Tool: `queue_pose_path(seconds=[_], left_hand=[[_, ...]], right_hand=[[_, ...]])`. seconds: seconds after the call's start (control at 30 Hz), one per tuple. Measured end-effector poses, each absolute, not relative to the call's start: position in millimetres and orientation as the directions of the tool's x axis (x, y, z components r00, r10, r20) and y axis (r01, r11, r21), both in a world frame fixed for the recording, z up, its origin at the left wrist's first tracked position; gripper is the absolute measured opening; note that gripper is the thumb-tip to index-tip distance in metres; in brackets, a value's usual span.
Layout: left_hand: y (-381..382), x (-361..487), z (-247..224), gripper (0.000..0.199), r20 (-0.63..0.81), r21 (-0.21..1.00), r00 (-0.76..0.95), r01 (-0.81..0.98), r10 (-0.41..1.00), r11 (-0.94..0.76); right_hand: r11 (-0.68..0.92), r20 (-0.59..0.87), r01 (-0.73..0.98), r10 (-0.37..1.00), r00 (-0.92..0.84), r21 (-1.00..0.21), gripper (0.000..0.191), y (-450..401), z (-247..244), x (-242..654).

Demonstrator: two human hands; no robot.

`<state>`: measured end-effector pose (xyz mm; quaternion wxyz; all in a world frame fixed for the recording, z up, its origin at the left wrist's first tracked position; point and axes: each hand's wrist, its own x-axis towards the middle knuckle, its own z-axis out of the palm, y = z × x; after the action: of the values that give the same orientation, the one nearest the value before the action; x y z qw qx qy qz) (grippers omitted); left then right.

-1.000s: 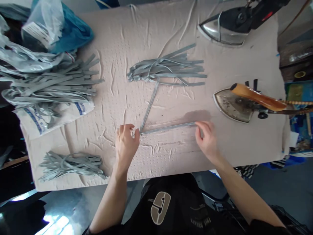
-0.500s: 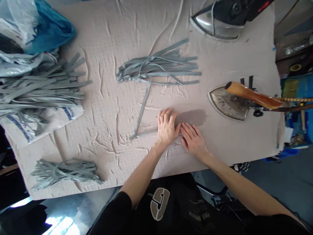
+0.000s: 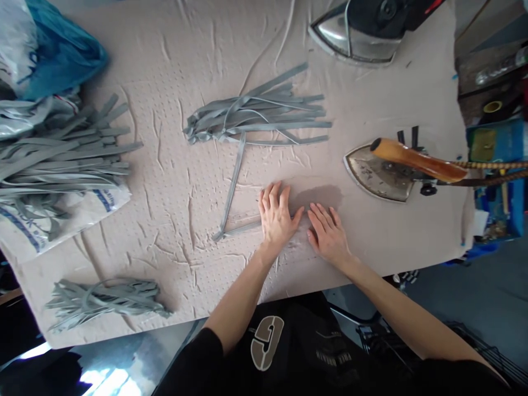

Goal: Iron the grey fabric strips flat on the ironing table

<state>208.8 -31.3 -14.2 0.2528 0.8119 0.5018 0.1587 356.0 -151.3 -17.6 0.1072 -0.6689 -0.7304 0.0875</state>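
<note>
A long grey strip [image 3: 232, 190] runs down from the grey bundle [image 3: 256, 115] in the middle, bends at its lower left and passes under my left hand [image 3: 276, 215]. That hand lies on the strip with its fingers spread, pressing it to the cloth. My right hand [image 3: 329, 234] rests just to the right, palm down, fingers stretched out. A small gap separates it from my left thumb. The strip's end is hidden beneath the hands. A dark damp-looking patch [image 3: 322, 195] shows on the cloth just beyond them.
An iron with a wooden handle [image 3: 381, 171] sits to the right, and another iron [image 3: 357, 33] at the back right. Many grey strips [image 3: 61, 154] lie at the left by a blue bag [image 3: 66, 49]. Another grey bundle [image 3: 107, 300] lies at the front left of the table [image 3: 429, 220].
The right hand has moved slightly away from the left hand, opening a gap between them. The whole view has shifted a little, so the table things appear further left.
</note>
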Motion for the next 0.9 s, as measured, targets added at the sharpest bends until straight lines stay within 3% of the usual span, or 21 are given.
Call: queue_pose_path(seconds=[0.33,0.5,0.6,0.7,0.77,0.83,0.9], left_hand=[[-32,217,-14,0.070,-0.007,0.550,0.386,0.772,0.922,-0.319],[-33,217,-14,0.071,-0.009,0.558,0.392,0.766,0.920,-0.320],[-32,217,-14,0.072,-0.012,0.547,0.401,0.770,0.916,-0.330],[-32,217,-14,0.072,-0.001,0.533,0.407,0.773,0.913,-0.344],[-32,217,-15,0.072,0.002,0.538,0.405,0.770,0.914,-0.342],[-32,217,-15,0.072,0.005,0.550,0.398,0.765,0.917,-0.335],[-32,217,-15,0.072,0.003,0.561,0.392,0.761,0.920,-0.325]], right_hand=[[0.085,0.002,0.964,0.996,-0.087,-0.253,0.058,-146,-11,357],[0.208,0.177,0.959,0.969,-0.175,-0.194,0.045,-111,37,400],[-0.003,0.261,0.994,0.965,0.031,-0.106,0.050,-70,80,449],[-0.353,-0.006,0.934,0.935,0.354,-0.056,0.084,-30,98,501],[-0.566,-0.228,0.822,0.809,0.542,-0.056,0.086,-15,92,527],[-0.633,-0.307,0.771,0.749,0.588,-0.066,0.083,-13,81,541],[-0.620,-0.297,0.778,0.765,0.571,-0.099,0.091,-23,75,539]])
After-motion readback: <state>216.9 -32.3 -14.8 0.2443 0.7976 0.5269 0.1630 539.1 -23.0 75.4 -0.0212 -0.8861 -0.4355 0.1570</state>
